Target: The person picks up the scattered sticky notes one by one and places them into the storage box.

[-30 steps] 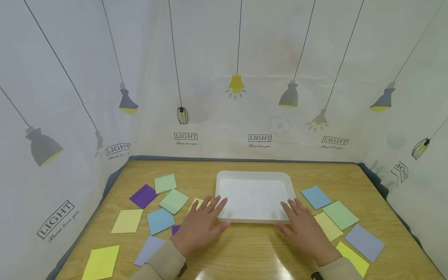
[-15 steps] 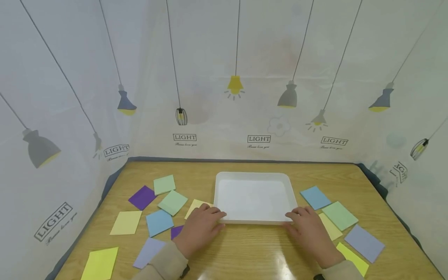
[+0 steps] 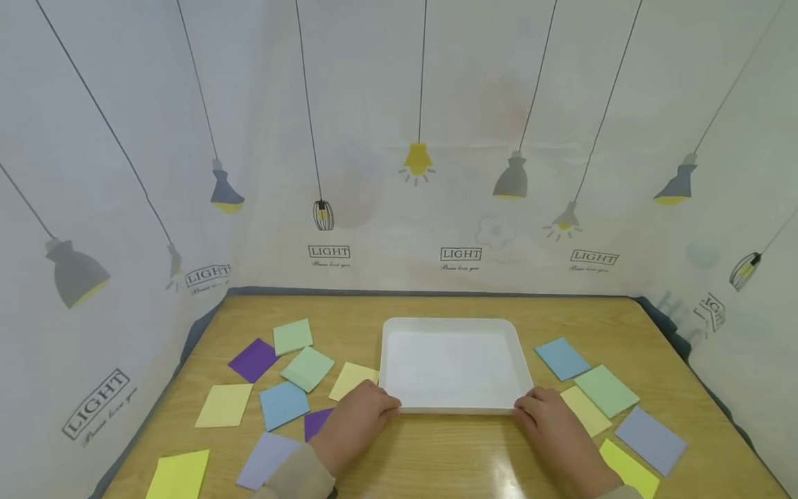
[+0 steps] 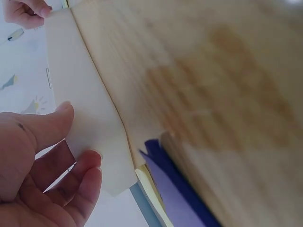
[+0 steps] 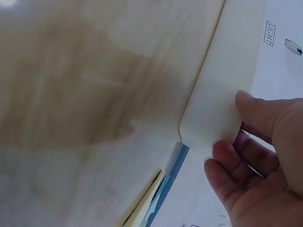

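Observation:
A shallow white rectangular tray [image 3: 451,367] with raised sides lies on the wooden table, its inside bare. My left hand [image 3: 358,423] grips its near left corner, and my right hand [image 3: 555,426] grips the near right one. In the left wrist view, the thumb [image 4: 59,123] lies on the tray's outer side wall [image 4: 90,94] while the other fingers curl at the corner. The right wrist view has a matching hold, with the right thumb [image 5: 255,109] against the wall [image 5: 222,80] and fingertips around the corner.
Square coloured paper notes lie at both sides. A pale yellow one [image 3: 352,380] is close to the tray's left side, near a purple one [image 3: 316,423] by my left wrist. A blue note [image 3: 562,358] and several others lie right. A printed curtain [image 3: 374,138] hangs behind the table [image 3: 449,457].
Both hands went from spread fingers over the tray's near corners to curled fingers gripping them. The tray has come slightly closer to the person. The notes stay put; the head view shifts a little.

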{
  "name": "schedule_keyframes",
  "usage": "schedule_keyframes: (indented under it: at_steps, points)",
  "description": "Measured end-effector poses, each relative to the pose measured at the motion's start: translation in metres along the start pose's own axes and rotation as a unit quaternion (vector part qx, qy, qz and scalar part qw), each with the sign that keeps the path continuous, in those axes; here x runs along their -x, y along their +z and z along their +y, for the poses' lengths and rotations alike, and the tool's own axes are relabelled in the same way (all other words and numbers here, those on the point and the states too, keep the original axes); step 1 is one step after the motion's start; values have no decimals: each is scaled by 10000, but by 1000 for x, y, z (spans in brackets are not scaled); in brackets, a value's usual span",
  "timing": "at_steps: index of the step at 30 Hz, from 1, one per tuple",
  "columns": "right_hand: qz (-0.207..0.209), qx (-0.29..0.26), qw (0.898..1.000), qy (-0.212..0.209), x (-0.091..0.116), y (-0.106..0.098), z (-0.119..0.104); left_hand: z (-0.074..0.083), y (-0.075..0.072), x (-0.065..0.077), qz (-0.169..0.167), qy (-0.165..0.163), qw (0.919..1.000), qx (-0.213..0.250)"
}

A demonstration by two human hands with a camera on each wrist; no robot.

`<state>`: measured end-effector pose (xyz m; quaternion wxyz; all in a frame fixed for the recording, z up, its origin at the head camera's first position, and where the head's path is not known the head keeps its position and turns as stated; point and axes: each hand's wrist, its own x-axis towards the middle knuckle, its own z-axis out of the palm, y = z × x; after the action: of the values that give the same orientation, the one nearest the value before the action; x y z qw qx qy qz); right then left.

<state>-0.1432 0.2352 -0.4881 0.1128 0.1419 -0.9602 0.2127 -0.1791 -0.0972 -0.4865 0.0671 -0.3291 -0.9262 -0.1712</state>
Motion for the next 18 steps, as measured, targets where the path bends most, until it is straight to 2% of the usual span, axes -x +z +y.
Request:
schedule_keyframes:
  at_steps: [6, 18]
  points:
    - [183, 4, 9997, -177, 8, -2, -3, 6, -1, 7, 51, 61, 9997, -221]
    - [-85, -36, 9998, -204, 20, -6, -11, 17, -3, 24, 47, 26, 9992, -399]
